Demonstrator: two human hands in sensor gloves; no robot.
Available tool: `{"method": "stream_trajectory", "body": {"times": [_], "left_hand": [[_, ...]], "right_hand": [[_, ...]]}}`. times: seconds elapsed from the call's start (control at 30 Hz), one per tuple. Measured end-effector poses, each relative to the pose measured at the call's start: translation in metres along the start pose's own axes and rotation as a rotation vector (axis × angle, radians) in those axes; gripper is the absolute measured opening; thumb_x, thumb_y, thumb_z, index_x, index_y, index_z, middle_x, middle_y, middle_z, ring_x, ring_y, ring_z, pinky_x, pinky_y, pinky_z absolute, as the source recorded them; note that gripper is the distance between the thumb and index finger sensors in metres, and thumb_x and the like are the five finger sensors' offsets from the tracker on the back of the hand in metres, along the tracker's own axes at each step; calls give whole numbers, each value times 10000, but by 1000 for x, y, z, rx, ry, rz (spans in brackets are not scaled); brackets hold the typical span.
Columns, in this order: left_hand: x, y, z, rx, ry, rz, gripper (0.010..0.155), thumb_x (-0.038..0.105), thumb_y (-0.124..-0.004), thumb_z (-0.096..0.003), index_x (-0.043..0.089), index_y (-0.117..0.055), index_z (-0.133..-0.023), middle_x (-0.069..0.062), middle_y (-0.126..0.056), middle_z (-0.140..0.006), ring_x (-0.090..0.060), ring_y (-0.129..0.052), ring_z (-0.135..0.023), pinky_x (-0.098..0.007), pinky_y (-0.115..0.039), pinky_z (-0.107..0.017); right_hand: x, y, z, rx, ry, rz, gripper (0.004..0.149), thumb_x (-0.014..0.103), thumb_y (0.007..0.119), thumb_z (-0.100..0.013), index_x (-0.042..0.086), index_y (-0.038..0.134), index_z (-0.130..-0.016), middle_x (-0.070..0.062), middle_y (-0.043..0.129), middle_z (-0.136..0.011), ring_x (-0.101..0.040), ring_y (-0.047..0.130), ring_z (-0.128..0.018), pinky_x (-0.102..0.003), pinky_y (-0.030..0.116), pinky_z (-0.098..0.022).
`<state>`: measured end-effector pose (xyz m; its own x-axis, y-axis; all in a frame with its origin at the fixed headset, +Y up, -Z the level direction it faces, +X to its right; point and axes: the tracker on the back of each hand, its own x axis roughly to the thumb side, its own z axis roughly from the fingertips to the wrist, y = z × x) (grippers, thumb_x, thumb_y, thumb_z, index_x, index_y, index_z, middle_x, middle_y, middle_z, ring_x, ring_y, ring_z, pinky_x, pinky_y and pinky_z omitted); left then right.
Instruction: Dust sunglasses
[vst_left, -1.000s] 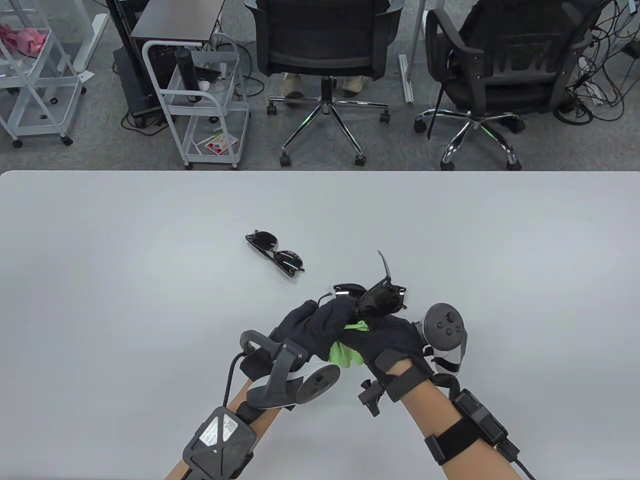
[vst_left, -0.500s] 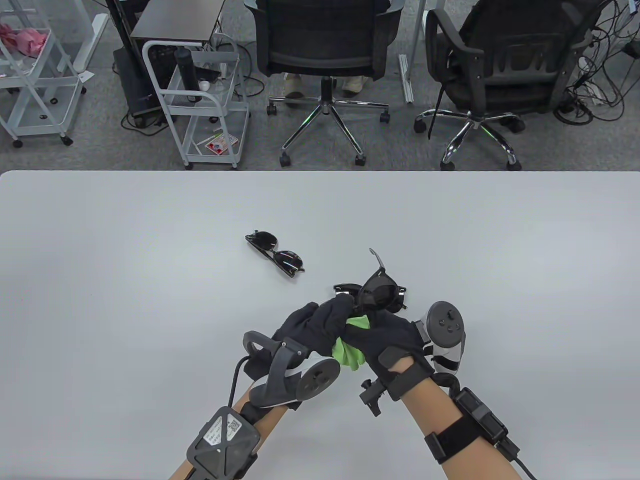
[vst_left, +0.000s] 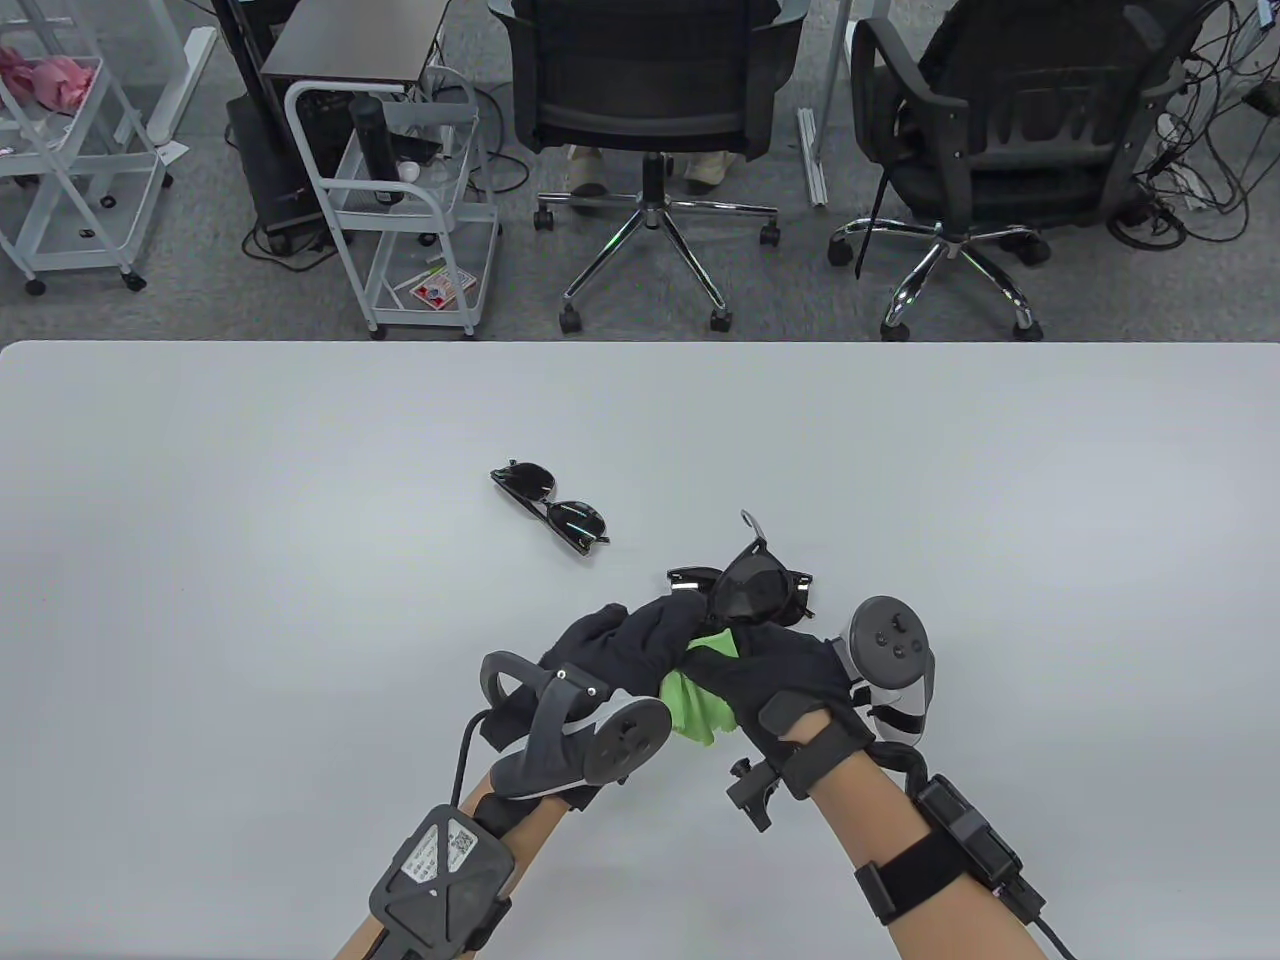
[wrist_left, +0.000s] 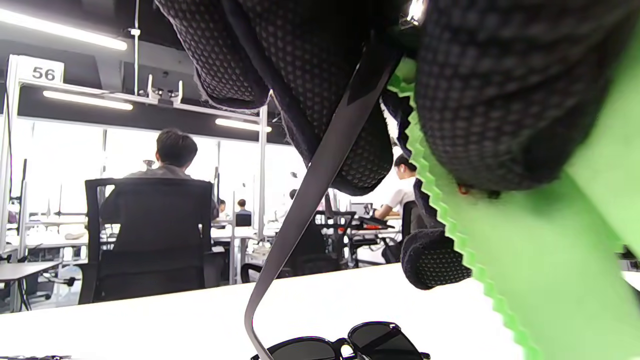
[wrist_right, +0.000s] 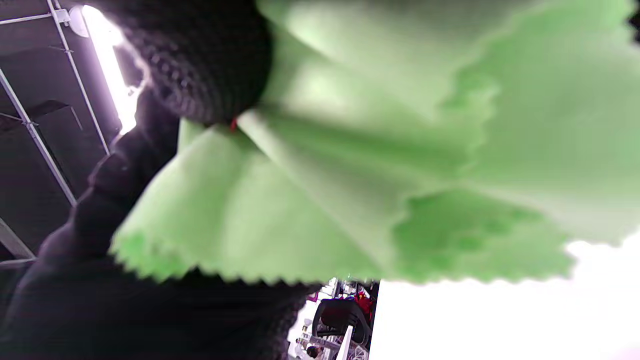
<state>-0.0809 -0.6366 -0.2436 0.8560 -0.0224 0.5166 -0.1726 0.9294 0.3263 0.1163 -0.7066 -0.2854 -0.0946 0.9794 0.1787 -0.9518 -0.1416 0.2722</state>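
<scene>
A black pair of sunglasses (vst_left: 757, 587) is held up over the near middle of the table (vst_left: 200, 520), one temple arm (vst_left: 752, 525) sticking up. My left hand (vst_left: 678, 617) grips its frame at the left lens. My right hand (vst_left: 735, 652) pinches a green cloth (vst_left: 695, 702) against the glasses. In the left wrist view the other temple arm (wrist_left: 310, 200) hangs down beside the cloth (wrist_left: 530, 260). The cloth (wrist_right: 400, 150) fills the right wrist view. A second pair of sunglasses (vst_left: 550, 508) lies folded on the table, farther back and to the left.
Two black office chairs (vst_left: 650, 90) and a white wire cart (vst_left: 400, 200) stand beyond the table's far edge. People sit at desks in the background of the left wrist view.
The held sunglasses have turned a little, the lens now facing up more and the raised temple tip shifted left and down. The right hand has slid slightly with the cloth.
</scene>
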Motion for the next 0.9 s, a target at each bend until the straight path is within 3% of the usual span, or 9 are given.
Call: {"method": "stream_trajectory", "body": {"times": [0.1, 0.2, 0.37, 0.53, 0.73, 0.9], "left_hand": [[-1, 0, 1, -6, -1, -17, 958, 558, -1010, -167, 323, -613, -1006, 146, -858, -932, 76, -1149, -567, -268, -846, -663], [3, -1, 3, -2, -9, -57, 978, 587, -1002, -174, 299, -596, -1016, 118, -843, -947, 62, -1146, -549, -293, -839, -668], [10, 0, 3, 61, 9, -148, 1025, 711, -943, -150, 308, -596, -1025, 116, -828, -958, 22, -1126, -526, -360, -814, -675], [-2, -1, 3, 41, 66, -125, 969, 673, -929, -229, 336, -538, -1048, 133, -762, -1005, -19, -1087, -666, -398, -777, -705], [-35, -6, 6, 9, 176, -124, 922, 551, -936, -290, 382, -396, -1019, 130, -545, -1090, -137, -971, -879, -470, -681, -759], [-51, -15, 6, -83, 176, -130, 911, 489, -921, -320, 416, -314, -994, 131, -401, -1129, -242, -810, -1038, -518, -608, -791]], "right_hand": [[-2, 2, -1, 42, 7, -33, 416, 368, 833, -428, 96, 922, -730, -69, 1036, -642, -325, 1048, -558, -622, 712, -566], [-3, 5, 0, 62, 25, -44, 424, 306, 878, -404, 86, 891, -766, -82, 1005, -682, -333, 1023, -597, -636, 692, -569], [3, 12, 3, -4, 15, 19, 416, 350, 935, -394, 106, 914, -731, -54, 1033, -638, -303, 1054, -557, -614, 720, -563], [11, 11, 3, 19, -38, 63, 489, 352, 815, -463, 33, 858, -831, -153, 984, -765, -399, 999, -678, -647, 688, -566], [35, -14, 7, -36, -175, 350, 438, 371, 840, -452, 76, 932, -763, -111, 1043, -695, -370, 1045, -614, -627, 727, -547], [58, -41, 17, -249, -296, 345, 431, 394, 851, -455, 95, 947, -749, -97, 1056, -678, -354, 1056, -600, -619, 741, -549]]}}
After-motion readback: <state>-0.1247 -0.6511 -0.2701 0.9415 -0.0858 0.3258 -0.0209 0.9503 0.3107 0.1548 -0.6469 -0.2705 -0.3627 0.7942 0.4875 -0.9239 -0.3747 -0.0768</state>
